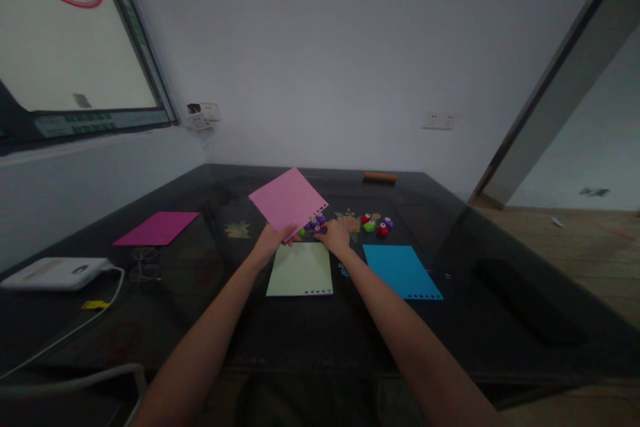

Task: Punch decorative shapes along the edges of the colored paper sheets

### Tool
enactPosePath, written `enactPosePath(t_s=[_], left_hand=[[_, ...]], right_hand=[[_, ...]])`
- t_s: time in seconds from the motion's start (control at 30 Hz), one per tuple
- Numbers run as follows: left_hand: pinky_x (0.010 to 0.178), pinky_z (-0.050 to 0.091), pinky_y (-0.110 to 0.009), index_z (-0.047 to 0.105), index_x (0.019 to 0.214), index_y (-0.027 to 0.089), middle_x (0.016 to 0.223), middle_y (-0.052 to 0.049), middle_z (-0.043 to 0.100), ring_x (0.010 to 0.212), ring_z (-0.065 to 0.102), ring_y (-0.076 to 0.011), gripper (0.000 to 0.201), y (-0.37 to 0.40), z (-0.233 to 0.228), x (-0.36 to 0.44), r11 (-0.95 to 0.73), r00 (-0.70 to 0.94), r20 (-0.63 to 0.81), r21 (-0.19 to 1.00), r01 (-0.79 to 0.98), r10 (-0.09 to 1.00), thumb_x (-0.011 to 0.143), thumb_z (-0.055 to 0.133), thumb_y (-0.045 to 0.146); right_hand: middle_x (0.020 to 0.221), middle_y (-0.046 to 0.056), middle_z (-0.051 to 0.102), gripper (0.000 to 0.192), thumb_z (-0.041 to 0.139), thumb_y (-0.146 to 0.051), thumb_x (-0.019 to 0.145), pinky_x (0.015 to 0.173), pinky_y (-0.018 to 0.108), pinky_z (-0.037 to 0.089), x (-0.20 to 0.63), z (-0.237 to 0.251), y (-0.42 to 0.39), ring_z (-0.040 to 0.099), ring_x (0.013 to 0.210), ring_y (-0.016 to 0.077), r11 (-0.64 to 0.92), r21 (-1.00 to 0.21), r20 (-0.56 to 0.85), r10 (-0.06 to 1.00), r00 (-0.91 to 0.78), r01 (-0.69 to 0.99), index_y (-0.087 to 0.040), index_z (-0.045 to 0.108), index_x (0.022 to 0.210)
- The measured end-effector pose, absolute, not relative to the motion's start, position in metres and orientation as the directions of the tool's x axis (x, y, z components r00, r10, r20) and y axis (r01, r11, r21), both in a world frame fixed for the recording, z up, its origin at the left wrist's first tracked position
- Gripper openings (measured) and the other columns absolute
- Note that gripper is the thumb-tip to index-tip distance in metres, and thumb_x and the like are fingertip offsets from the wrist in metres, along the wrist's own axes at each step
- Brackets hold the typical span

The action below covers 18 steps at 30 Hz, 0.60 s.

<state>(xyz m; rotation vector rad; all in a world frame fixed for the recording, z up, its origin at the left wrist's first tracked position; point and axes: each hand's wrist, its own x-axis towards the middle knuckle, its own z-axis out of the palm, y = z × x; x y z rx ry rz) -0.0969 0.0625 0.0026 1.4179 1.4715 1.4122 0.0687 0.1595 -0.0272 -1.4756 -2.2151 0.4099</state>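
Observation:
My left hand is closed on the lower corner of a pink sheet of paper with punched holes along one edge, holding it tilted above the table. Just past its fingers shows part of a small green ball. Beside it sits a cluster of small purple balls with googly eyes, partly behind the pink sheet. My right hand has its curled fingers on a purple ball at the cluster's right side. A pale green sheet lies flat just in front of both hands.
A blue sheet lies to the right, with red, green and purple eyed balls behind it. On the left are a magenta sheet and a white device with a cable. A brown roll rests near the wall.

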Motion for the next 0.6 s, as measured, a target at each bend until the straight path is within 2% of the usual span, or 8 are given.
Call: enactPosePath(t_s=[0.13, 0.37, 0.6], left_hand=[[0.048, 0.035, -0.026, 0.062, 0.069, 0.011, 0.057, -0.007, 0.064, 0.045, 0.047, -0.0126, 0.035, 0.059, 0.006, -0.093, -0.167, -0.192, 0.228, 0.942, 0.290, 0.955, 0.075, 0.059, 0.046], [0.048, 0.036, -0.025, 0.063, 0.067, 0.011, 0.060, -0.009, 0.066, 0.047, 0.049, -0.0126, 0.036, 0.058, 0.006, -0.090, -0.174, -0.186, 0.239, 0.935, 0.308, 0.953, 0.077, 0.058, 0.045], [0.047, 0.034, -0.024, 0.063, 0.072, 0.011, 0.059, -0.006, 0.064, 0.046, 0.047, -0.0114, 0.034, 0.060, 0.002, -0.084, -0.199, -0.197, 0.248, 0.950, 0.240, 0.949, 0.074, 0.061, 0.045]], right_hand=[[0.106, 0.012, 0.062, 0.031, 0.072, -0.034, 0.071, 0.080, 0.034, 0.044, 0.066, -0.026, 0.157, 0.058, 0.100, 0.0256, 0.376, -0.478, 0.187, 0.927, -0.326, 0.794, -0.021, 0.069, 0.098], [0.106, 0.010, 0.062, 0.027, 0.071, -0.033, 0.071, 0.079, 0.032, 0.044, 0.066, -0.029, 0.156, 0.058, 0.100, 0.0237, 0.374, -0.498, 0.213, 0.927, -0.308, 0.782, -0.021, 0.069, 0.095], [0.097, 0.011, 0.067, 0.029, 0.071, -0.032, 0.070, 0.080, 0.033, 0.044, 0.080, -0.024, 0.162, 0.061, 0.095, 0.0249, 0.335, -0.650, 0.213, 0.942, -0.259, 0.683, -0.019, 0.068, 0.096]])
